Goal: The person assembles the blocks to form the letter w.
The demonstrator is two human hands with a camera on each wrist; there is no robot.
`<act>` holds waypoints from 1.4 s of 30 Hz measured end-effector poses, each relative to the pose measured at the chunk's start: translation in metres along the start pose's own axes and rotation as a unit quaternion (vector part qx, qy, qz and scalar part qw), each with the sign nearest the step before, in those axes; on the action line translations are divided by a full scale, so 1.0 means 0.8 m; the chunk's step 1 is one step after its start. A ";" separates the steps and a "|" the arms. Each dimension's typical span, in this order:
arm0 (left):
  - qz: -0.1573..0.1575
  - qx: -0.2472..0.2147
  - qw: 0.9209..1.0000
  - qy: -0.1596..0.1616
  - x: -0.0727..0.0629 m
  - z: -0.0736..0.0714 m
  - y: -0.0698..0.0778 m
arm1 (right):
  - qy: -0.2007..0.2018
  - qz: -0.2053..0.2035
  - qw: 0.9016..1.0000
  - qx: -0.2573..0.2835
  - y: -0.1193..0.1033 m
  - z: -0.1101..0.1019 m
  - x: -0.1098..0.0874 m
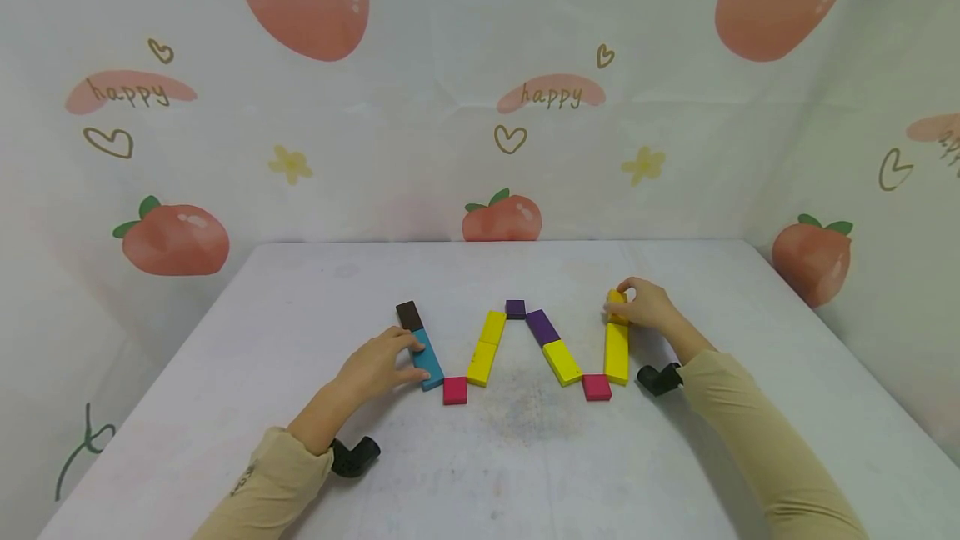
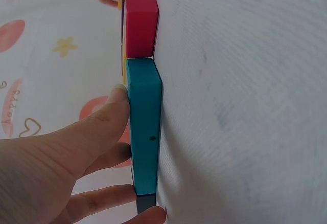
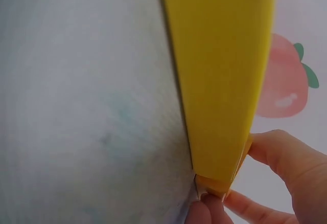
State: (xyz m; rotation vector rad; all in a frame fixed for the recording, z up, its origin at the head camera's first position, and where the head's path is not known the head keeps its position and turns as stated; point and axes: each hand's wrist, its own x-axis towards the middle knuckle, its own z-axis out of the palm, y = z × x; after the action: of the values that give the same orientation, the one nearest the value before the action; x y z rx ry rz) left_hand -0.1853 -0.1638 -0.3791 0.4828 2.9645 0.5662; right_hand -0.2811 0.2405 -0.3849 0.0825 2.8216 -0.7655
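Flat coloured blocks lie end to end in a W-like zigzag on the table. At its left arm, my left hand (image 1: 377,363) rests its thumb and fingertips on the blue block (image 2: 145,132), its fingers loosely extended. A dark brown block (image 1: 408,315) continues from the blue block's far end, and a red block (image 2: 140,22) adjoins its near end. At the far right, my right hand (image 1: 647,305) pinches an orange-yellow block (image 1: 617,298) between thumb and fingers. This block meets the far end of a longer yellow block (image 3: 219,81). Fingers partly cover it in the right wrist view.
Between the hands are yellow blocks (image 1: 487,348), a small purple block (image 1: 515,308), a longer purple block (image 1: 542,327), another yellow block (image 1: 562,362) and a second red block (image 1: 597,387). Black wrist-worn pieces (image 1: 356,457) hang by both sleeves. A printed cloth (image 1: 420,107) stands behind the white table (image 1: 495,473).
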 end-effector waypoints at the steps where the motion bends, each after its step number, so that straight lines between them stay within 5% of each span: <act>1: 0.000 0.000 1.000 0.000 0.000 0.000 0.000 | -0.002 0.002 1.000 -0.002 0.000 0.000 0.000; 14: 0.004 0.003 1.000 0.006 0.000 0.001 -0.001 | -0.008 -0.048 0.999 -0.005 0.016 -0.022 -0.009; 42: 0.011 0.003 1.000 0.012 0.000 0.002 -0.002 | -0.037 -0.042 0.998 0.013 0.023 -0.017 -0.006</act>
State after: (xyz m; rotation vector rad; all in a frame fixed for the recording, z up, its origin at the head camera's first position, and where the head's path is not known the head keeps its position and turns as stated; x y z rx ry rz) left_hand -0.1858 -0.1648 -0.3813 0.5124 2.9891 0.5692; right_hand -0.2771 0.2632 -0.3819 -0.0601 2.7600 -0.8075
